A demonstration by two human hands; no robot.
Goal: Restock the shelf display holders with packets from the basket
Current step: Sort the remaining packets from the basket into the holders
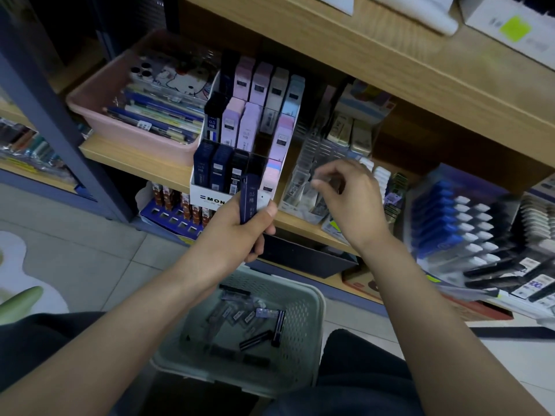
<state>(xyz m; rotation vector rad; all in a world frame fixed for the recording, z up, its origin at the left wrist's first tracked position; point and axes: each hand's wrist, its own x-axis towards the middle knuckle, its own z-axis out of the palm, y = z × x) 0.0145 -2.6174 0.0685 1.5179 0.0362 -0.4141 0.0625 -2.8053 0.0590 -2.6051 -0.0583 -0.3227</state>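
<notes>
Two knees (360, 370) in dark cloth are framing one green basket (315, 298), which is sitting on the floor between them. Loose packets (258, 337) are lying flat on its bottom (too blurred for a firm count; at least three navy ones are showing).

Above the basket's far rim, the left hand (237, 232) is holding one navy packet (248, 199) upright. Its fingers (267, 211) are curling round the lower half, while the top, marked 0.5 HB, is standing just in front of the white holder (210, 199). To the right, the right hand (351, 199) is hovering before one clear holder (303, 187). Its fingers (322, 183) are bending inward, but blur is hiding whether they are pinching anything.

Both holders are standing side by side on the wooden shelf (135, 157). The white holder is rising in three tiers:
- The front tier is showing two navy packets, one black, and one pastel at the right end.
- The middle tier is showing one black and at least three pastel.
- The back tier is showing one black and four pastel.

The clear holder is carrying a few clear packets in its front slots, not countable. Farthest left on the shelf, one pink tray (120, 127) is holding a stack of long flat packs.
</notes>
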